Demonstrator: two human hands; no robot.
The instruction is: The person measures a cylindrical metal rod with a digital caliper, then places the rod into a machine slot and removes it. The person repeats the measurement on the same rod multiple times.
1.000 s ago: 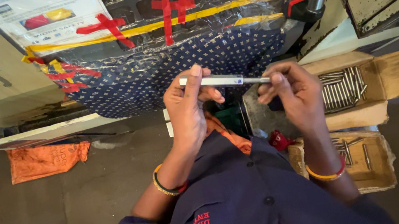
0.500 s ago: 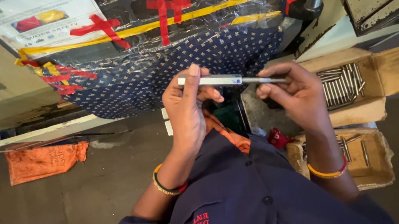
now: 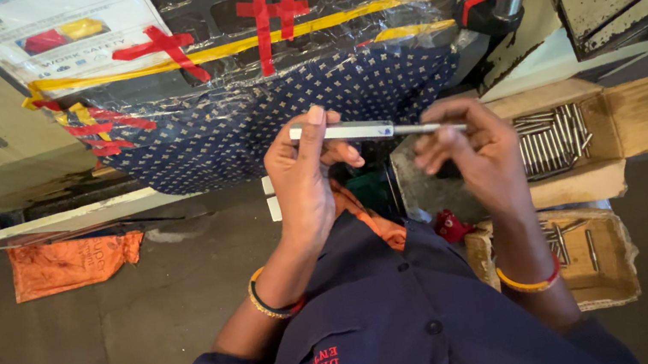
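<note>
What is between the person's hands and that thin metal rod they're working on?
Nothing visible: the left hand grips the pale bar directly, and the right hand pinches the thin metal rod sticking out of the bar's end.

Left hand (image 3: 302,178), right hand (image 3: 471,152) hold metal rod (image 3: 372,128) level above boxes.

Navy buttoned shirt (image 3: 399,326), red embroidery; wrist bangles (image 3: 269,301).

Single head-worn view, looking steeply down the person's own chest from close above. The rod (image 3: 368,129), held at frame centre, is the landmark: the dotted cloth (image 3: 246,125) lies beyond it, the floor (image 3: 107,346) left, and the cardboard boxes (image 3: 599,164) right.
</note>
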